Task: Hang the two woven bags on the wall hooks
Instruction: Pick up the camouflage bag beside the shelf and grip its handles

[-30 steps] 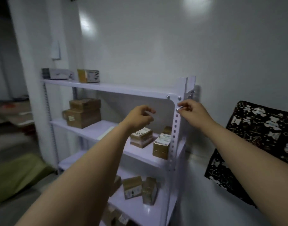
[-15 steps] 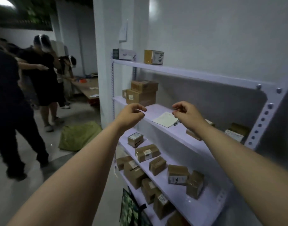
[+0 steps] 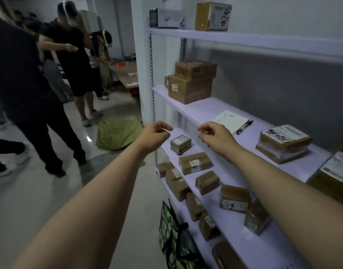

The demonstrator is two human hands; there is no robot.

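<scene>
While both arms reach forward at mid-frame, neither hand has a bag in it. Left to right: the olive green sack [image 3: 119, 133] lies slumped on the floor near the shelf's end post; whether it is 1 of the 2 woven bags cannot be told. The left hand [image 3: 155, 133] is loosely curled, thumb and forefinger pinched on what looks like a small pale sliver, too small to name. The patterned bag [image 3: 173, 232], dark with green print and a black handle, stands low against the shelving unit [image 3: 250, 42]. The right hand [image 3: 215, 135] is likewise half-closed, fingertips drawn together, apparently empty. No wall hooks are in view. The patterned bag probably handles light and floppy, collapsing if gripped by its side; its handle loop is the sensible hold for hooking.
</scene>
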